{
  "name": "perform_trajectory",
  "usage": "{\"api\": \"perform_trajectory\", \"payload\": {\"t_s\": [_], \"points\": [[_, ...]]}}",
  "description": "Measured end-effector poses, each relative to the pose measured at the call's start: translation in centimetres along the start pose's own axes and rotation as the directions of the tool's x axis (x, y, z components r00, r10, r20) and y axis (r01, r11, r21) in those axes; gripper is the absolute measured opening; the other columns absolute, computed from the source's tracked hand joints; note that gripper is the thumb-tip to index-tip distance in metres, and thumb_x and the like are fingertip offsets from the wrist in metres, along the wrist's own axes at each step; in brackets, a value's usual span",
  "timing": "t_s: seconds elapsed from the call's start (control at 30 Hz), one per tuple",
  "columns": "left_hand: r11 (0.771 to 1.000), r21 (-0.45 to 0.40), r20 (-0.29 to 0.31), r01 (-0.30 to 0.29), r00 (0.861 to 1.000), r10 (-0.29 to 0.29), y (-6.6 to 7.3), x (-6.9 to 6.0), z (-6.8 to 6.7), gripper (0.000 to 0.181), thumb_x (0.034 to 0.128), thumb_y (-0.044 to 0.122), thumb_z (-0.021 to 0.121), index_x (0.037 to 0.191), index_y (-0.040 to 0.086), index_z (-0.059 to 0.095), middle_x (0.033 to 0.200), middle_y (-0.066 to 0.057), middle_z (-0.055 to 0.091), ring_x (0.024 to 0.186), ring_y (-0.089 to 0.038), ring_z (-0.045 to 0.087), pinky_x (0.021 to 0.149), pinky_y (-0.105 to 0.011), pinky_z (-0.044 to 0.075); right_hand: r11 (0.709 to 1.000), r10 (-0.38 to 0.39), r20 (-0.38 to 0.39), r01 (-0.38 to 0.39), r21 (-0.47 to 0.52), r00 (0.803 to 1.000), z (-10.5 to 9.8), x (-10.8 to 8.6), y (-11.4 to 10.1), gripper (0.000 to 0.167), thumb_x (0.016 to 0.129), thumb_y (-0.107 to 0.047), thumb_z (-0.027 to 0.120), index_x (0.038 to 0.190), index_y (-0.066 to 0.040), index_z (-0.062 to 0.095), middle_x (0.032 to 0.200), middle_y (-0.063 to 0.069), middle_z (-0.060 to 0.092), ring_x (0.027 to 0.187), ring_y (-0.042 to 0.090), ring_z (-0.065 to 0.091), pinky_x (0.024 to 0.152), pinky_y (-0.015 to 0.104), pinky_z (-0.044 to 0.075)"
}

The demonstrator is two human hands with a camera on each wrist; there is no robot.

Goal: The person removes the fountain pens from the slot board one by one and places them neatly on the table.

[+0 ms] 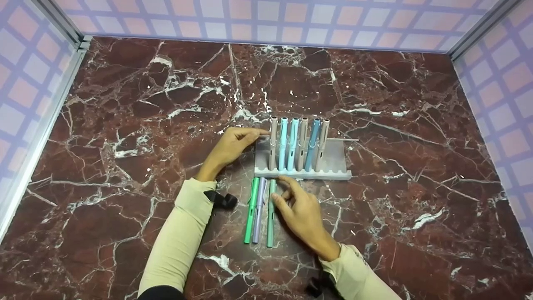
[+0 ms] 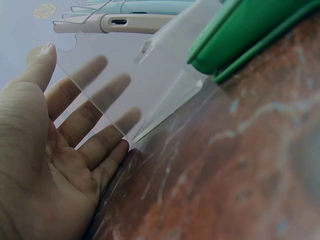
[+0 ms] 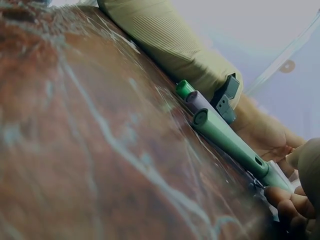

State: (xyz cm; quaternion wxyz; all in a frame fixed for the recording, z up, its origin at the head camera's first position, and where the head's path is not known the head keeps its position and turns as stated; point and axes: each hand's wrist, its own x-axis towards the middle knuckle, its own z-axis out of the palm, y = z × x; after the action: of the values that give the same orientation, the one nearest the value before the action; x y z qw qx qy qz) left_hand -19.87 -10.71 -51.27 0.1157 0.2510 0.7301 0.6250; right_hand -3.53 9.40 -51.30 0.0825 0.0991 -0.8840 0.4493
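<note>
A clear pen stand [image 1: 333, 154] holds several capped pens upright in a row: brown-grey ones, light blue ones [image 1: 292, 146] and a dark blue one [image 1: 312, 146]. At its left side my left hand [image 1: 232, 146] reaches with extended fingers; in the left wrist view the fingers lie behind the clear panel [image 2: 150, 85]. My right hand [image 1: 302, 210] is at the stand's front edge, index fingertip against it, thumb beside the dark green pen [image 1: 270, 221]. Whether the thumb presses that pen is unclear. A purple pen [image 1: 259, 216] and a bright green pen [image 1: 251, 216] lie alongside.
The stand is on a dark red marbled tabletop [image 1: 125, 208]. Checked panels [image 1: 266, 21] with metal edge rails [image 1: 62, 25] enclose the back and sides. Some notches at the right of the stand's front strip [image 1: 337, 174] hold no pen.
</note>
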Motion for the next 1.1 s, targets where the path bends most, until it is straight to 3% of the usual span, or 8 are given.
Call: {"api": "perform_trajectory", "payload": {"t_s": [0.2, 0.3, 0.43, 0.57, 0.67, 0.87, 1.0, 1.1], "points": [[1.0, 0.003, 0.001, 0.004, 1.0, -0.004, -0.1, 0.0, 0.0, 0.028, 0.1059, 0.013, 0.05, 0.121, -0.002, 0.069, 0.12, -0.022, 0.069, 0.117, -0.037, 0.064, 0.106, -0.045, 0.048, 0.979, 0.031, -0.026, -0.026, 0.2, 0.999, -0.8, 0.6, 0.9, 0.032, 0.097, -0.01, 0.065, 0.127, 0.0, 0.061, 0.074, 0.005, 0.069, 0.056, 0.006, 0.057, 0.048, 0.022, 0.051], [1.0, 0.002, 0.001, -0.001, 1.0, 0.001, -0.1, 0.0, 0.0, 0.028, 0.1057, 0.012, 0.05, 0.121, -0.003, 0.068, 0.12, -0.023, 0.069, 0.119, -0.038, 0.063, 0.106, -0.045, 0.047, 0.969, 0.013, -0.105, 0.014, 0.245, 0.994, -1.4, 1.3, 1.7, 0.026, 0.097, -0.006, 0.065, 0.122, 0.001, 0.063, 0.072, 0.009, 0.069, 0.052, 0.008, 0.056, 0.043, 0.022, 0.048], [1.0, 0.02, 0.001, -0.013, 1.0, 0.013, -0.1, 0.1, 0.0, 0.032, 0.106, 0.022, 0.052, 0.12, -0.001, 0.069, 0.12, -0.019, 0.071, 0.115, -0.034, 0.066, 0.102, -0.04, 0.05, 0.974, -0.042, -0.237, 0.093, 0.206, 0.971, -2.3, 2.2, 2.8, 0.021, 0.093, -0.001, 0.067, 0.114, 0.0, 0.067, 0.069, 0.01, 0.069, 0.05, 0.007, 0.053, 0.041, 0.019, 0.044], [0.999, 0.035, 0.005, -0.029, 1.0, 0.029, -0.2, 0.1, -0.1, 0.05, 0.1029, 0.046, 0.052, 0.119, 0.002, 0.071, 0.12, -0.014, 0.072, 0.103, -0.029, 0.067, 0.091, -0.032, 0.052, 0.973, -0.127, -0.353, 0.185, 0.135, 0.927, -2.9, 2.9, 3.7, 0.021, 0.089, 0.005, 0.069, 0.109, 0.001, 0.07, 0.068, 0.009, 0.069, 0.049, 0.006, 0.051, 0.043, 0.015, 0.041], [0.999, 0.046, 0.005, -0.027, 1.0, 0.027, -0.2, 0.1, -0.1, 0.066, 0.0968, 0.061, 0.051, 0.12, 0.003, 0.071, 0.12, -0.013, 0.072, 0.091, -0.025, 0.065, 0.082, -0.028, 0.05, 0.965, -0.202, -0.432, 0.254, 0.066, 0.879, -3.2, 3.4, 4.1, 0.021, 0.085, 0.008, 0.068, 0.105, 0.002, 0.071, 0.069, 0.009, 0.07, 0.049, 0.007, 0.053, 0.047, 0.012, 0.042], [0.999, 0.032, 0.003, -0.008, 1.0, 0.008, -0.1, 0.0, -0.1, 0.061, 0.0986, 0.056, 0.052, 0.12, 0.002, 0.07, 0.12, -0.016, 0.072, 0.106, -0.028, 0.068, 0.096, -0.032, 0.051, 0.951, -0.28, -0.555, 0.304, -0.051, 0.783, -3.9, 4.2, 4.9, 0.016, 0.083, 0.005, 0.067, 0.099, 0.003, 0.071, 0.072, 0.01, 0.068, 0.055, 0.017, 0.057, 0.052, 0.021, 0.049], [1.0, 0.026, 0.004, -0.006, 1.0, 0.006, 0.0, 0.0, -0.1, 0.059, 0.0993, 0.054, 0.053, 0.119, 0.001, 0.07, 0.12, -0.019, 0.071, 0.116, -0.033, 0.066, 0.104, -0.04, 0.049, 0.953, -0.28, -0.6, 0.292, -0.08, 0.75, -4.4, 4.9, 5.4, 0.015, 0.083, 0.004, 0.067, 0.098, 0.004, 0.07, 0.082, 0.014, 0.068, 0.069, 0.024, 0.06, 0.063, 0.028, 0.051], [1.0, 0.027, 0.003, -0.011, 1.0, 0.011, -0.1, 0.0, -0.1, 0.062, 0.0978, 0.057, 0.053, 0.119, 0.001, 0.07, 0.121, -0.018, 0.071, 0.117, -0.032, 0.065, 0.105, -0.04, 0.049, 0.957, -0.272, -0.609, 0.274, -0.092, 0.745, -4.8, 5.4, 5.6, 0.017, 0.083, 0.003, 0.068, 0.1, 0.004, 0.069, 0.093, 0.016, 0.07, 0.083, 0.027, 0.064, 0.075, 0.031, 0.053]]}}
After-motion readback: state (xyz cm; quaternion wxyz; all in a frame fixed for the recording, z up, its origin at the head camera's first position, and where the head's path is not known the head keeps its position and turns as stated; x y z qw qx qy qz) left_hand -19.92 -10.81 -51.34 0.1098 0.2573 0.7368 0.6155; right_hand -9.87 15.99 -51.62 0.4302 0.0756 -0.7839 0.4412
